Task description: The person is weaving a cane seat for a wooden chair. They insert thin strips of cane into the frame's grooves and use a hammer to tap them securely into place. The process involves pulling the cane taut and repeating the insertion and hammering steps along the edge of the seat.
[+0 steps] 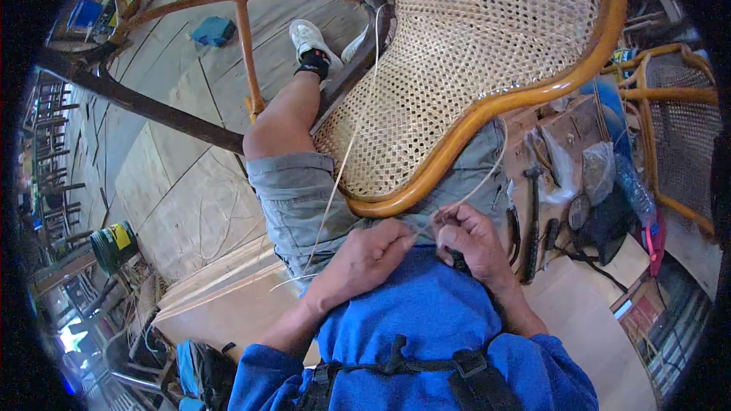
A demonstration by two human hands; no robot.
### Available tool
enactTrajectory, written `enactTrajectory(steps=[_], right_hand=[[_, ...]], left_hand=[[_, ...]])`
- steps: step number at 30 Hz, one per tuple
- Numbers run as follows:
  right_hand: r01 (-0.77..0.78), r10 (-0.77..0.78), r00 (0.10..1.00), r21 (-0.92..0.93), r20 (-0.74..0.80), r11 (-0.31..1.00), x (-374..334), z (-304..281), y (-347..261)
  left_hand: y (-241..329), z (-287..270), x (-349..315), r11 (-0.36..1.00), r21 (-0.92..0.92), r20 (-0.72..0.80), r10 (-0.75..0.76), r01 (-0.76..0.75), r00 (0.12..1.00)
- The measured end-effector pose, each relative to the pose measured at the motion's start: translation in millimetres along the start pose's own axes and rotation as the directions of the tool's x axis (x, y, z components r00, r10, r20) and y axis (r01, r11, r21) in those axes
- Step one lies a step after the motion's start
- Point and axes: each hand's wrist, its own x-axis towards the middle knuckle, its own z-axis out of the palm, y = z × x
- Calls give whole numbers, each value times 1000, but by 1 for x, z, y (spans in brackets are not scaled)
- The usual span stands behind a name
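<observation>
A cane seat panel [426, 68] with an open woven pattern, edged by a glossy orange-brown curved frame [487, 110], rests across my lap. My right hand [470, 242] is closed in a pinch on a thin pale cane strand [491, 171], which loops down from the panel's right edge. Close beside it, just below the frame's lower curve, my left hand [369, 253] has its fingers pressed together; what lies between their tips is too small to make out. Another long cane strand [350, 144] hangs from the frame's upper left and passes near my left wrist.
Brown frame bars [242, 30] rise at the upper left. On the right, a hammer [531, 221], plastic bags [599, 171] and other tools lie on boards. A second cane chair [678, 129] stands farther right. Wooden strips [221, 278] and a green tin [114, 247] are at left.
</observation>
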Motion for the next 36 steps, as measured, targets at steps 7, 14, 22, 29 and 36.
enactTrajectory(steps=[7, 14, 22, 29, 36], right_hand=[[0, 0, 998, -7, 58, 1000, 2, 2, 9], [-14, 16, 996, -26, 88, 1000, 3, 2, 15], [20, -19, 999, 32, -27, 999, 5, -1, 13], [86, -83, 980, 9, -181, 996, 5, -7, -1], [204, -206, 976, -42, -69, 978, -6, -1, -9]], left_hand=[[-14, -25, -43, 987, 20, 103, -161, 160, 982], [-35, -45, -88, 980, -41, 110, -188, 194, 976], [-46, -72, -131, 868, -245, 136, -410, 431, 902], [-38, -64, -115, 863, 429, -8, -293, 268, 956], [15, 0, -5, 992, 124, -92, -22, 33, 996]])
